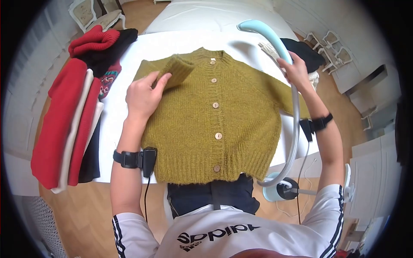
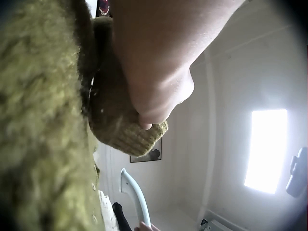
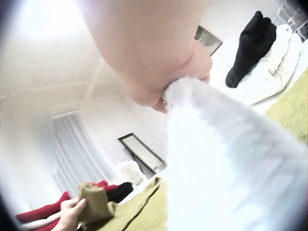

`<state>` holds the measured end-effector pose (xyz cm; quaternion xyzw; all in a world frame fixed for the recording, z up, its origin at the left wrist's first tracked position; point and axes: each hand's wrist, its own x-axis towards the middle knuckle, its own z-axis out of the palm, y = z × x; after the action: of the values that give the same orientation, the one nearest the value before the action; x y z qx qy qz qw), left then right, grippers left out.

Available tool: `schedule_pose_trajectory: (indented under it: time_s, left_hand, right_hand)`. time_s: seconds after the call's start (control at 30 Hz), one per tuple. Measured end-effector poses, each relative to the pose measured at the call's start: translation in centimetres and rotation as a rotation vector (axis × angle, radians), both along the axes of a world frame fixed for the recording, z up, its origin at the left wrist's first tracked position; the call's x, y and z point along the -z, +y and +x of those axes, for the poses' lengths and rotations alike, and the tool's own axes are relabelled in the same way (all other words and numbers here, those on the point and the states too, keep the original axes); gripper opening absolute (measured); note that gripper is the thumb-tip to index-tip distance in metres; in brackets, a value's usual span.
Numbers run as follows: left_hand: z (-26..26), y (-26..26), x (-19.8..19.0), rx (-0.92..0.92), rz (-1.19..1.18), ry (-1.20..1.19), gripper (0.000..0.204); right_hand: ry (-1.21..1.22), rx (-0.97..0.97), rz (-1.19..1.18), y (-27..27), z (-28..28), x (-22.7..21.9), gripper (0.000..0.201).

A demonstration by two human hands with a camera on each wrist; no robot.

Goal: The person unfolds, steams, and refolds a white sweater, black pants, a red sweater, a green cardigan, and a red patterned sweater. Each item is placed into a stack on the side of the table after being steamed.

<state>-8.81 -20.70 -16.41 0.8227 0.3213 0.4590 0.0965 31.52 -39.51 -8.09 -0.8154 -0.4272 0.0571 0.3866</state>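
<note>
An olive knitted cardigan point(image 1: 185, 120) lies front up on a white surface point(image 1: 165, 41), its wooden buttons running down the middle. My left hand point(image 1: 145, 96) pinches one sleeve near its ribbed cuff point(image 1: 181, 70), folded up over the cardigan's shoulder area. In the left wrist view the ribbed cuff point(image 2: 139, 139) sticks out past the fingers. My right hand point(image 1: 297, 72) grips the handle of a light blue garment steamer point(image 1: 267, 33), raised beyond the other sleeve, its head pointing left. From the handle a grey hose point(image 1: 295, 129) hangs down across that sleeve.
Folded red and cream knitwear point(image 1: 64, 124) is stacked on the left, with a red ribbed garment point(image 1: 95, 41) behind. Black clothing point(image 1: 303, 53) and a cream knit point(image 1: 315, 79) lie at the right edge. The steamer's base point(image 1: 271, 191) stands on the floor, front right.
</note>
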Motion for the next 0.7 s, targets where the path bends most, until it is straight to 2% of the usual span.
schedule_pose_trajectory:
  time_s: [0.07, 0.1, 0.27, 0.33, 0.4, 0.47, 0.53, 0.63, 0.7]
  left_hand:
    - [0.1, -0.3, 0.3, 0.026, -0.085, 0.088, 0.032]
    - [0.0, -0.7, -1.2, 0.01, -0.171, 0.199, 0.034]
    - [0.3, -1.2, -0.4, 0.078, -0.276, 0.151, 0.032]
    - [0.7, -1.2, 0.4, 0.197, -0.212, -0.094, 0.026]
    - [0.9, -1.5, 0.2, 0.172, -0.236, -0.113, 0.024]
    - [1.2, -2.0, -0.3, 0.108, -0.321, -0.19, 0.025]
    - [1.5, -1.5, 0.8, 0.154, -0.291, -0.183, 0.029]
    - [1.9, -1.3, 1.7, 0.245, -0.381, -0.071, 0.032]
    - [1.8, -1.2, 2.4, 0.278, -0.346, 0.179, 0.037]
  right_hand:
    - [-0.112, 0.078, -0.037, 2.7, 2.4, 1.1, 0.061]
    - [-0.115, 0.092, -0.039, 3.8, 3.4, 1.6, 0.063]
    - [-0.148, 0.079, -0.126, 8.0, 7.8, 5.2, 0.06]
    - [-0.123, 0.05, -0.127, 8.4, 8.7, 6.8, 0.06]
    - [-0.095, 0.031, -0.133, 8.9, 10.4, 9.1, 0.059]
    - [-0.402, 0.038, -0.081, 9.1, 10.7, 10.4, 0.06]
    - [-0.316, 0.05, -0.111, 9.2, 11.7, 11.1, 0.06]
    - [-0.35, 0.102, -0.226, 9.9, 12.3, 11.2, 0.06]
    - [-0.382, 0.134, -0.279, 10.3, 11.7, 10.9, 0.06]
